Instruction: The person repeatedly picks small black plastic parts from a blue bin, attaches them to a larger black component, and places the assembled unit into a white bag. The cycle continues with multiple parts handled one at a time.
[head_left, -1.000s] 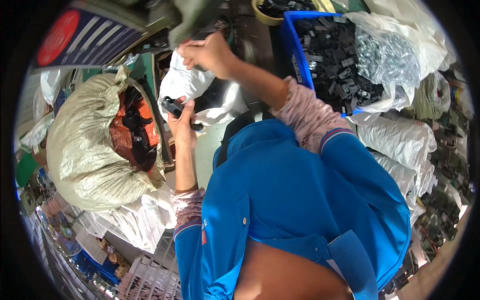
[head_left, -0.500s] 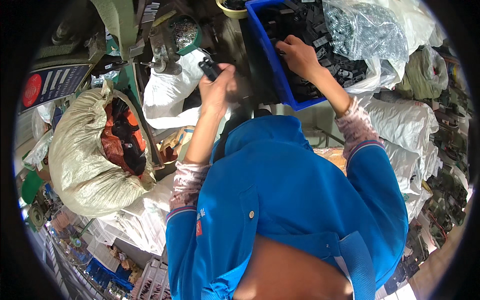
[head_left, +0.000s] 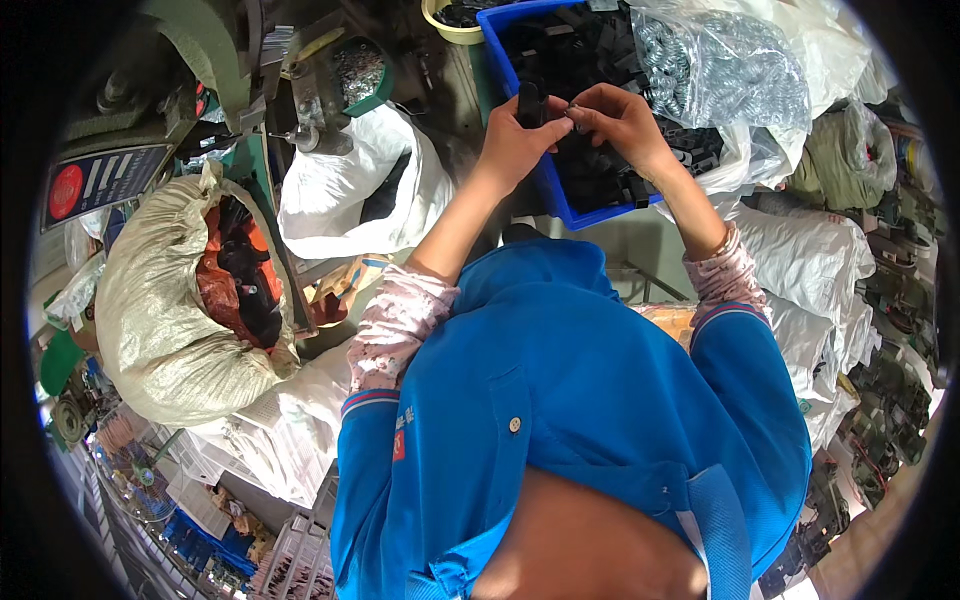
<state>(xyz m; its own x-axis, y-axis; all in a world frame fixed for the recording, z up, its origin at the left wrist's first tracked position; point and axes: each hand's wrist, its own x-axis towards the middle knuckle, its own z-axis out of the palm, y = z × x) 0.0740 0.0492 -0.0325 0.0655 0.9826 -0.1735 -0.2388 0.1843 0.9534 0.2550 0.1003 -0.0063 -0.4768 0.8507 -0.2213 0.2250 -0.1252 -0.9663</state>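
Observation:
My left hand [head_left: 518,148] is closed round a dark, elongated plastic part [head_left: 531,106], which stands up between thumb and fingers. My right hand [head_left: 622,125] meets it from the right, thumb and fingertips pinched together; whatever is in that pinch is too small to make out. Both hands hover over the left part of a blue plastic bin [head_left: 597,217]. Inside the bin lie many loose black plastic parts [head_left: 565,50]. A clear plastic bag of metal springs [head_left: 715,70] rests over the bin's right side.
Left of my hands stands an open white sack [head_left: 330,215] with dark contents. Beyond it are a green container of small metal pieces [head_left: 362,75] and machine parts. A large beige sack [head_left: 150,330] sits at far left. White sacks [head_left: 800,250] are stacked at right.
My left hand has moved right with the black plastic part, from above the white sack to the bin. My right hand has risen out of the bin's parts and met it.

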